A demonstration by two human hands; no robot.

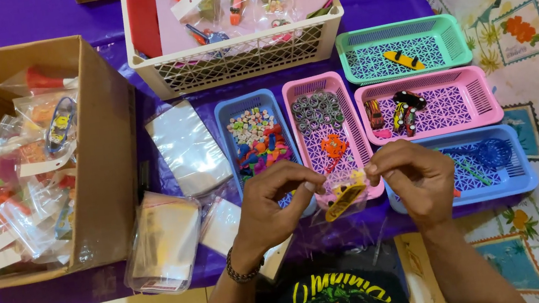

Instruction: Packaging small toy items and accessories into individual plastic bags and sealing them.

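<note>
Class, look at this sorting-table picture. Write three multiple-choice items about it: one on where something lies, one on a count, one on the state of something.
1. Where does the yellow toy skateboard with no bag lie?
A. in the green basket
B. in the cardboard box
C. on the floor

2. How many pink baskets are on the table?
A. one
B. two
C. four

3. How do the two hands hold the small clear bag?
A. only the left hand holds it
B. both pinch its top edge
C. neither touches it

Answers:
1 A: the skateboard rests alone in the green basket.
2 B: one tall pink basket and one wide pink basket show.
3 B: left hand and right hand pinch the bag's top corners between them.
</note>
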